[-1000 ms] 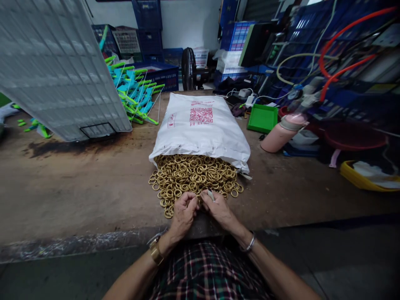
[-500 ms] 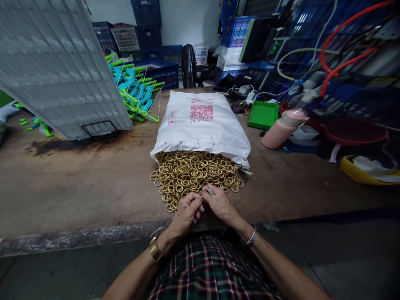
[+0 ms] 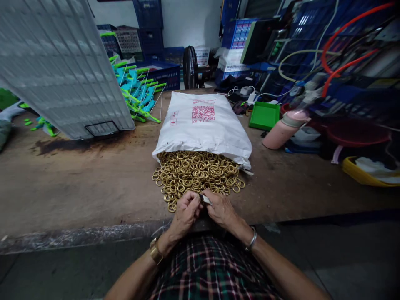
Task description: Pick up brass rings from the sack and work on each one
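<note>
My left hand [image 3: 188, 210] is closed in a pinch at the near edge of a pile of gold-coloured rings [image 3: 200, 173]. What lies between its fingertips is hidden. Against it, fingertips almost touching, my right hand [image 3: 221, 208] grips a small flat tool [image 3: 206, 200] with a pale blade-like face and a dark end pointing at the left fingers. The rings spill from the mouth of a white woven sack [image 3: 203, 131] with red print, lying on its side just beyond the hands.
On the wooden table [image 3: 78, 187], a grey ribbed plastic panel [image 3: 68, 71] leans at left, with green and blue plastic pieces [image 3: 137, 91] behind. At right are a green tray [image 3: 264, 116], a tilted pink bottle [image 3: 284, 130] and a yellow basket [image 3: 368, 173].
The flat tool in my right hand has turned and dropped slightly, its dark end now at the left fingertips. The whole view has shifted a little; sack and pile look unchanged.
</note>
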Motion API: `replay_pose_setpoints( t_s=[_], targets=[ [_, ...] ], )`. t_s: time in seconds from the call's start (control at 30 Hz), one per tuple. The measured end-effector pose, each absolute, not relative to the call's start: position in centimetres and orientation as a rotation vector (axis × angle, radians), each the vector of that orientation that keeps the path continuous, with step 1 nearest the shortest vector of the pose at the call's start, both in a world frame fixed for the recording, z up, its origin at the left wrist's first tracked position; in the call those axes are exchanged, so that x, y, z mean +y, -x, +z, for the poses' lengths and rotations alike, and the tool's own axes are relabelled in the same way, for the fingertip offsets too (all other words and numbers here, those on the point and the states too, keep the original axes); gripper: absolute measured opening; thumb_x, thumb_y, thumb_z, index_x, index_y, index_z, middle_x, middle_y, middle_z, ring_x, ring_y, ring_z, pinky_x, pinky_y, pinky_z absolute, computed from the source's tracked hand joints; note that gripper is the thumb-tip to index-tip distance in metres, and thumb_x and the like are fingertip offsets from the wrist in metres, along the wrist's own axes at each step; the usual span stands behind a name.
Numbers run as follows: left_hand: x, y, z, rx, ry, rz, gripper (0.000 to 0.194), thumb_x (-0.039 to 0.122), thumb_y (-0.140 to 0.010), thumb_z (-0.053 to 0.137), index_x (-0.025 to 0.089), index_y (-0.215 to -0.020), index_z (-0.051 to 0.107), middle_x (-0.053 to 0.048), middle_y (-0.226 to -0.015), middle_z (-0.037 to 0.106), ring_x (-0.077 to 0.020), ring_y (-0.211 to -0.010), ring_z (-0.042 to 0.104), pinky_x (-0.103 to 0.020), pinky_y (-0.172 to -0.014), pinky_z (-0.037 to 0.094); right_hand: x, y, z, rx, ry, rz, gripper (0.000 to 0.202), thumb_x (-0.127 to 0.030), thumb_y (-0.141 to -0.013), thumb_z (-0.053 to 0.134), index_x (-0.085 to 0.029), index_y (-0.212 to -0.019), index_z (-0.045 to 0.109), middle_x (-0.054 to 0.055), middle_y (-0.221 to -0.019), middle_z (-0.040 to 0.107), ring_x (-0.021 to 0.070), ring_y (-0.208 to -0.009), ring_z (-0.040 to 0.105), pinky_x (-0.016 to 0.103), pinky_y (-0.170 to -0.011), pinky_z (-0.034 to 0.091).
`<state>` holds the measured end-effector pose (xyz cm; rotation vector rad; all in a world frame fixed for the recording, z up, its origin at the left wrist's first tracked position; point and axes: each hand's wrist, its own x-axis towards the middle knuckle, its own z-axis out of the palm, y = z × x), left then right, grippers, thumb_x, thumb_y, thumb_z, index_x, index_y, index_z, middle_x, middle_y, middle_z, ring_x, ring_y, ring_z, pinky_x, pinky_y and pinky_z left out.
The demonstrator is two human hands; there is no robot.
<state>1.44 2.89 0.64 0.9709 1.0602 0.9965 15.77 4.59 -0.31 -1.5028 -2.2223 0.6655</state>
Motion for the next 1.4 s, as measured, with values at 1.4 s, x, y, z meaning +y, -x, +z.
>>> replay_pose_setpoints(
  t_s=[1.4],
  targets=[
    [1.8,-0.7,1.3,0.985,-0.572,1.056,0.034,0.046,-0.069,0.062,0.016,-0.071,0.046,0.001,-0.067,0.056,-0.004,-0.045,0.041,-0.015,-0.037,0.027,5.0,-14.5,1.8,-1.659,1.383,1.201,0.024,-0.039,-0.077,0.045,-0.019,-0.063,0.047,-0.005,-0.056,0.04,0.0094,-0.054,0.037,0.023,-0.053,0.031]
  ],
)
